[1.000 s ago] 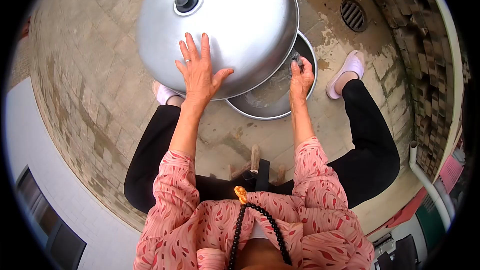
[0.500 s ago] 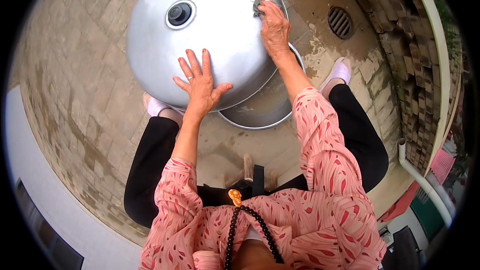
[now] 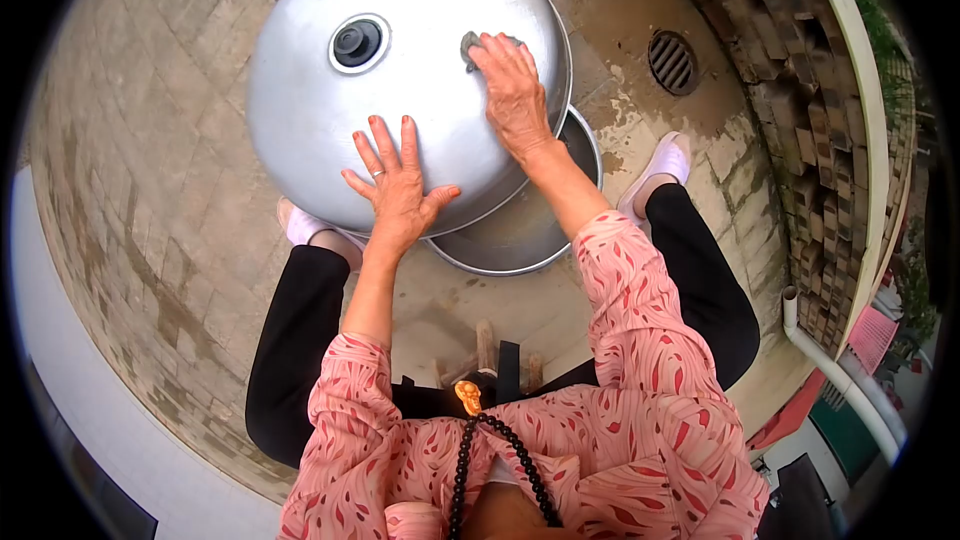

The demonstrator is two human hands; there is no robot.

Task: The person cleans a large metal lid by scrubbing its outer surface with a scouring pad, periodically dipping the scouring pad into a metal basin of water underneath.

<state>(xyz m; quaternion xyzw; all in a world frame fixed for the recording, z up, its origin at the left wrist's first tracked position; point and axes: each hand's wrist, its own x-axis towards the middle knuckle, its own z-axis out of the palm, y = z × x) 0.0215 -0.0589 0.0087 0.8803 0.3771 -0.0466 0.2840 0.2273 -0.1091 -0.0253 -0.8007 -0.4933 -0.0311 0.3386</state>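
Though partly beneath the right hand (image 3: 518, 108), grey wad (image 3: 469, 48) on lid (image 3: 425, 60).

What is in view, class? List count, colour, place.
lid: one, silver, top centre
knob: one, black, on lid
basin: one, grey, partly hidden by lid
scrubber: one, grey, on lid
drain grate: one, dark, upper right
paving: one stretch, beige, around lid
stacked blocks: many, brown, right
pipe: at least one, white, right
necklace: one, black, lower centre
shirt: one, pink, bottom
trousers: one pair, black, lower half
shoes: two, lilac, on paving
left hand: one, bare, on lid
right hand: one, bare, on scrubber
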